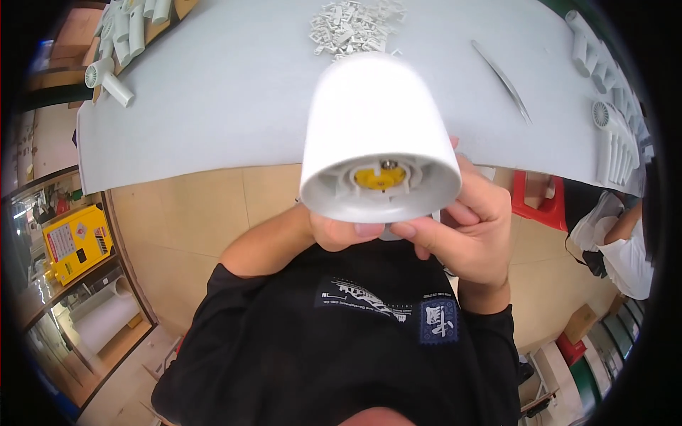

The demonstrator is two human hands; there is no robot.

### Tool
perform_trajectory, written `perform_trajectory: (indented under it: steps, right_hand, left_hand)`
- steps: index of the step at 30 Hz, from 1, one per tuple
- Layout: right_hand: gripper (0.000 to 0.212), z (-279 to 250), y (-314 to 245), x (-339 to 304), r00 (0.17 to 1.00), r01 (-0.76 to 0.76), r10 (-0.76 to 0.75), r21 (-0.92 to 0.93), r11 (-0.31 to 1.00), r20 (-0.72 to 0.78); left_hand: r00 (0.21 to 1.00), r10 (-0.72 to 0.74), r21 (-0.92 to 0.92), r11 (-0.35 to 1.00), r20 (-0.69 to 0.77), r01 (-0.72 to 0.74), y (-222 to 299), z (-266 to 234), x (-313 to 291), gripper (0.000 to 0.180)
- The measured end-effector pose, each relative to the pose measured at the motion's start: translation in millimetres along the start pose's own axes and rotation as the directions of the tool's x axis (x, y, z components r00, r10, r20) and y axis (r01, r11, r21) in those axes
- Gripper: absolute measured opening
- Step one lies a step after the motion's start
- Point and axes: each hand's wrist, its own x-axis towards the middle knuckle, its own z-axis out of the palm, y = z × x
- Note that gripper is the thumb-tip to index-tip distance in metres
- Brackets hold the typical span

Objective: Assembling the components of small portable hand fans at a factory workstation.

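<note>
Close in front of me, a white hair dryer housing is held up with its open round end tilted toward me. Inside the opening are white ribs, a yellow part and a small metal piece. My left hand is closed on the housing from below its left side, with most of its fingers hidden behind it. On the right, my right hand has its fingers curled around the lower right rim, thumb near the left thumb. Between the thumbs a pale part shows below the rim, probably the handle.
On the grey table lie a pile of small white plastic parts and tweezers. White hair dryer bodies stand at the left and right ends. Beyond the table's near edge are a red stool and another person's arm.
</note>
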Motion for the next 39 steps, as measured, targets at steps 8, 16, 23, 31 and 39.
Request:
perform_trajectory:
  steps: [8, 16, 23, 31, 39]
  right_hand:
    - [0.034, 1.8, 2.7, -7.3, 0.989, -0.104, 0.120, 0.174, 0.979, -0.084]
    - [0.037, 9.1, 8.4, -9.9, 0.979, 0.062, -0.053, 0.040, 0.997, -0.198]
    - [0.027, -4.4, 6.5, -4.4, 0.990, -0.051, 0.084, 0.273, 0.961, -0.110]
    - [0.035, -9.7, 12.7, -6.7, 0.994, 0.021, -0.014, 0.060, 0.998, -0.112]
    - [0.044, -11.1, 16.9, -11.5, 0.991, 0.123, -0.120, 0.041, 0.992, -0.063]
  left_hand:
    - [0.980, 0.104, 0.148, 0.980, 0.170, -0.129, -5.4, -1.8, 12.8, 0.045]
    - [0.989, 0.083, 0.081, 0.992, 0.120, -0.093, -0.6, 7.6, 8.3, 0.057]
    - [0.998, -0.001, -0.014, 1.000, -0.068, 0.000, -2.6, 12.9, 8.5, 0.084]
    - [0.982, 0.040, 0.255, 0.967, -0.186, 0.009, -3.3, 6.2, 10.0, 0.094]
    - [0.974, 0.170, 0.362, 0.926, -0.149, -0.106, -17.2, -2.2, 8.0, 0.086]
